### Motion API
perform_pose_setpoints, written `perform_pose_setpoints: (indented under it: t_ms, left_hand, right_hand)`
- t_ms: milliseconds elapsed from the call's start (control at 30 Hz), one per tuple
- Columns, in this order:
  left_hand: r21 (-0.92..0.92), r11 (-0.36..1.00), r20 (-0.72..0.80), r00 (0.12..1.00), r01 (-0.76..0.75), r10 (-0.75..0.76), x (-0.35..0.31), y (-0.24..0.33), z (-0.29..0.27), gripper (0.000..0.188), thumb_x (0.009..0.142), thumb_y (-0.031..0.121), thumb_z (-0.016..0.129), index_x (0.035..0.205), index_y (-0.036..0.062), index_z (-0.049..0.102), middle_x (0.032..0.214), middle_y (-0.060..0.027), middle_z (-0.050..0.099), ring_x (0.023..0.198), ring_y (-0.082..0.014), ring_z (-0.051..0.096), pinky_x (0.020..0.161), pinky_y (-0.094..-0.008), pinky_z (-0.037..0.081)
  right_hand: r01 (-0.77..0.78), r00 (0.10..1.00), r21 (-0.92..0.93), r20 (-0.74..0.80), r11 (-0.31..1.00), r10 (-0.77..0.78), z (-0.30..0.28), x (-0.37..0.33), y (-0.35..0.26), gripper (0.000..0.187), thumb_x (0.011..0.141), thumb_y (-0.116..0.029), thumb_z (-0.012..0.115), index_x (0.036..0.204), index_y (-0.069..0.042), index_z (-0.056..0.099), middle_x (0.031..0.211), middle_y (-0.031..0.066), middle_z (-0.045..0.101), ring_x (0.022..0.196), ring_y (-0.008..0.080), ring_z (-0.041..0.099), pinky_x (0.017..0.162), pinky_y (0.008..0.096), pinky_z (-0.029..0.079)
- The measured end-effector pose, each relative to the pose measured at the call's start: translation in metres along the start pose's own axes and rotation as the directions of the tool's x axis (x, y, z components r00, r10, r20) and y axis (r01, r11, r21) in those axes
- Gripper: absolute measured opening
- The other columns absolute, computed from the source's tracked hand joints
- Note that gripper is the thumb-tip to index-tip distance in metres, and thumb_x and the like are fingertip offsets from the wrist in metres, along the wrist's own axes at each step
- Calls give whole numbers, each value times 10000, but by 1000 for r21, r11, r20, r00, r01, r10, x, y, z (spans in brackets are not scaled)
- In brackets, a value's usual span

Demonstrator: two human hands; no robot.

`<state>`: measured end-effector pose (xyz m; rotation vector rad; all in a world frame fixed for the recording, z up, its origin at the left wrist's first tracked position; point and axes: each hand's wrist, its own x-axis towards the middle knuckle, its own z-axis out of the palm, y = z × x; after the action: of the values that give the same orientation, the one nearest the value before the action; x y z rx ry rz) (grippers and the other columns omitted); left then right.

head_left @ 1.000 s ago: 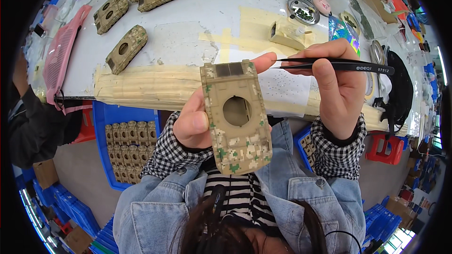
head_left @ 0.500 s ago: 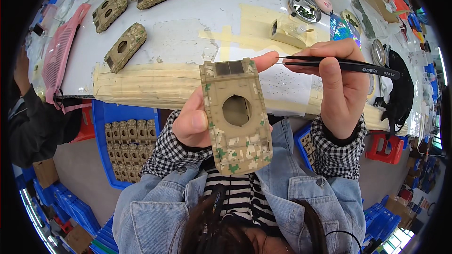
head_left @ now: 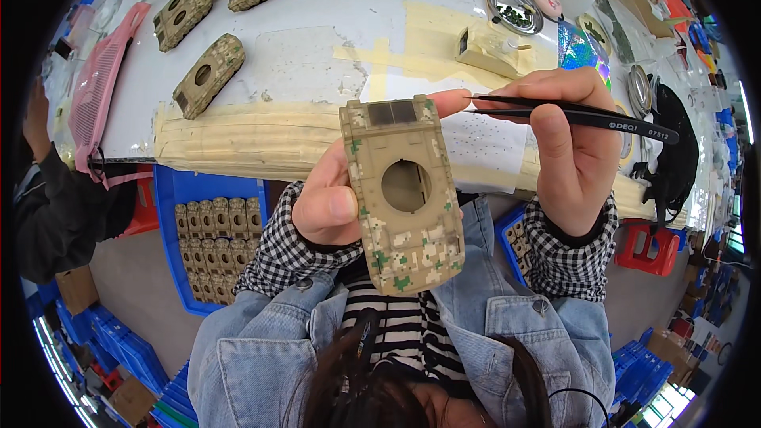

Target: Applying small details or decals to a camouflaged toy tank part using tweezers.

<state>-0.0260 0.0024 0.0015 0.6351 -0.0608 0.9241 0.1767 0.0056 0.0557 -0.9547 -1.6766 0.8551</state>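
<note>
While the left hand [head_left: 329,206] clamped the camouflage tank hull [head_left: 403,194] by thumb and fingertip, it sat raised between table edge and chest, centre of scene. Long axis ran near-to-far, the dark-panelled end pointing far, the round turret hole facing up and empty. The right hand [head_left: 575,154] pinched black tweezers [head_left: 567,111] shut, tips pointing left at the hull's far right corner; anything in the tips was too small to tell. Judged mid-batch: 5 hulls lay on the white table [head_left: 317,32] far left, more packed in the blue tray [head_left: 170,214] near left.
</note>
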Motion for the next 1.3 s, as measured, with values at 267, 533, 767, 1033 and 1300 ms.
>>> perform_pose_setpoints:
  t_ms: [267, 533, 767, 1033, 1300]
  left_hand:
    - [-46, 998, 3, 999, -39, 39, 3, -4, -4, 944, 733, 391, 674, 1363, -64, 138, 1381, -350, 65, 987, -359, 549, 738, -391, 522]
    - [-135, 989, 86, 994, -55, 67, 3, -7, -8, 913, 727, 378, 664, 1361, -61, 175, 1431, -258, 95, 1082, -274, 518, 854, -364, 481]
    - [13, 1000, -63, 998, -17, 18, 4, -1, 1, 976, 718, 361, 723, 1370, -56, 128, 1376, -381, -8, 910, -393, 598, 672, -388, 565]
    - [42, 999, -88, 996, 12, -8, 6, 3, 3, 1024, 688, 367, 744, 1362, -81, 116, 1378, -377, -2, 910, -386, 600, 667, -388, 566]
    - [60, 998, -112, 993, -20, 27, 6, -1, 3, 1019, 686, 371, 733, 1350, -105, 125, 1366, -396, 11, 886, -382, 611, 644, -379, 568]
  right_hand:
    - [-53, 996, 155, -61, 986, 63, 5, -1, -1, 242, 930, -198, 450, 946, 43, 457, 927, 177, 574, 802, 215, 623, 736, 305, 516]
    - [93, 990, 137, -118, 986, -77, 5, -3, 5, 184, 920, -132, 470, 968, 46, 454, 894, 155, 579, 847, 198, 613, 762, 298, 518]
    - [103, 989, 63, -114, 993, -96, 7, -4, 6, 202, 938, -163, 426, 940, 37, 454, 917, 185, 561, 821, 242, 617, 759, 350, 533]
    - [41, 992, 144, -125, 989, -23, 9, -3, 6, 202, 943, -162, 415, 937, 35, 454, 907, 181, 566, 826, 244, 620, 761, 361, 538]
    - [29, 992, 156, -128, 987, -9, 9, -2, 6, 191, 944, -148, 409, 923, 34, 462, 904, 174, 568, 823, 238, 621, 761, 364, 538]
